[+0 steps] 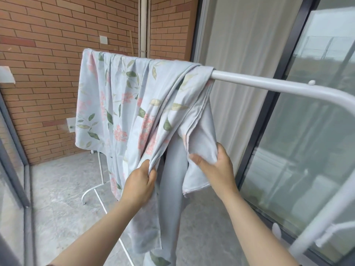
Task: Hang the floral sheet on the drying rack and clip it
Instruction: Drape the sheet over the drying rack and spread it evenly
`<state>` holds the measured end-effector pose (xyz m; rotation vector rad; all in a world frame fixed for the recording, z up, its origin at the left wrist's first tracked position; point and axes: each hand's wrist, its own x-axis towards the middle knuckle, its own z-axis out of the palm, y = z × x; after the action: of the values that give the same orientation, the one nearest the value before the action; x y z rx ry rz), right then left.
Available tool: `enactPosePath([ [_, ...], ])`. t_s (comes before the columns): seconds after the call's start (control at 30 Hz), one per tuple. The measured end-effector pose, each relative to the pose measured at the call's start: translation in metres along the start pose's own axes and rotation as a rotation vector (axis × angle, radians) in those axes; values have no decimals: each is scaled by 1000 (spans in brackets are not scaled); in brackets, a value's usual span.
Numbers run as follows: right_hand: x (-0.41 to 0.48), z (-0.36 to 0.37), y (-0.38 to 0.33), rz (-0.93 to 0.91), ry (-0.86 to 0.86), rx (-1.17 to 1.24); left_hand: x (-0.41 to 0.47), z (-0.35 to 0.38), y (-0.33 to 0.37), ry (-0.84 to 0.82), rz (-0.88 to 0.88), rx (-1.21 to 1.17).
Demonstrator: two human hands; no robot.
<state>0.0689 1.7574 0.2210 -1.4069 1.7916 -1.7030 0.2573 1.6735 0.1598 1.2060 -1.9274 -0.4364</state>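
Observation:
A pale blue floral sheet (123, 100) with pink blossoms and green leaves hangs bunched over the white top bar of the drying rack (269, 82). It covers the bar's left half; the right half is bare. My left hand (141, 181) grips a gathered fold of the sheet below the bar. My right hand (213, 166) holds the plain blue underside of another fold, thumb on top. Part of the sheet trails down between my forearms. No clip is in view.
A brick wall (48, 54) stands behind the rack. Glass doors with dark frames (269, 120) and a white curtain run along the right. The rack's white leg and foot (92, 191) rest on the grey concrete floor. A glass panel borders the left.

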Motion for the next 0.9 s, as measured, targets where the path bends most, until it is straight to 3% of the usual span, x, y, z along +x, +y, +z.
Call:
enactPosePath([
  [0.1, -5, -4, 12, 71, -101, -198, -5, 2, 0, -15, -11, -10],
  [0.17, -8, -7, 14, 15, 51, -213, -8, 2, -4, -15, -11, -6],
  [0.27, -11, -19, 1, -16, 391, 122, -12, 3, -10, -25, -9, 18],
  [0.37, -10, -27, -15, -78, 520, 322, -19, 8, -18, -64, -26, 66],
  [0.67, -22, -24, 1, -17, 259, 271, -68, 39, -30, -257, -36, 141],
  [0.73, -23, -26, 3, -19, 137, 300, -72, 40, -31, -270, -41, 160],
  [0.8, -20, -26, 11, 20, 5, 184, -74, 38, -28, -280, -39, 174],
  [0.9, -13, -21, 18, 73, 108, -41, -74, 34, -25, -281, -60, 161],
])
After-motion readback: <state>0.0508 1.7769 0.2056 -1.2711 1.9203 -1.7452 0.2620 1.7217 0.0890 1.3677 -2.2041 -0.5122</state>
